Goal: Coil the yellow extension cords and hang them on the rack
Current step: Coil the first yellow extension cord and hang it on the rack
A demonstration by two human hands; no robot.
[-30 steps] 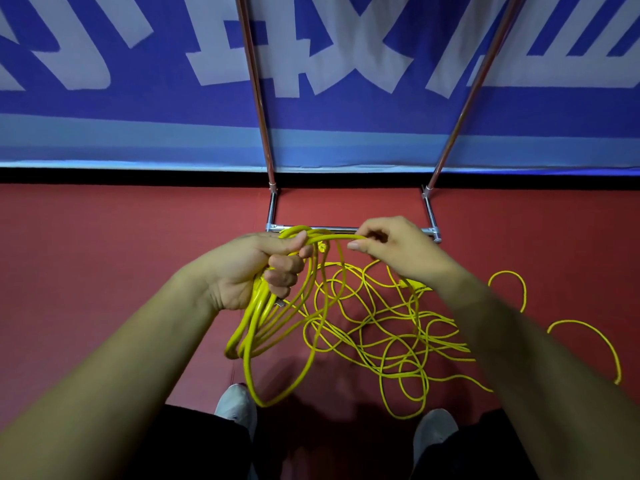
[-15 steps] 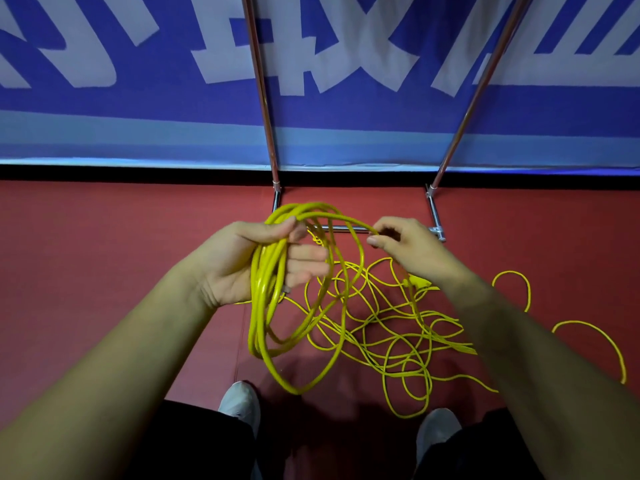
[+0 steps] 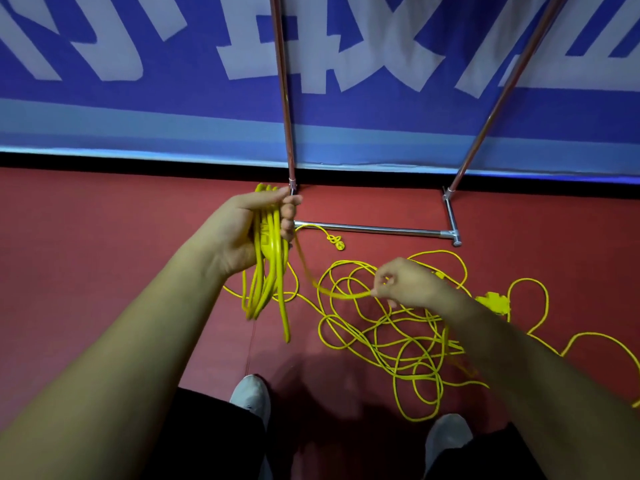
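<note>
a metal rack [image 3: 374,230] stands on the red floor [image 3: 104,258], its top out of view. most of the yellow cord [image 3: 398,336] lies tangled on the floor by the feet. the left hand [image 3: 239,233] grips a small coil [image 3: 268,275], and the right hand [image 3: 410,282] pinches a loose strand [image 3: 343,295]. coiling looks under half done, and hanging has not begun.

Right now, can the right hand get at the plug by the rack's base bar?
Probably yes: the plug lies uncovered on the floor just beyond the right hand, though that hand pinches a cord strand.
</note>
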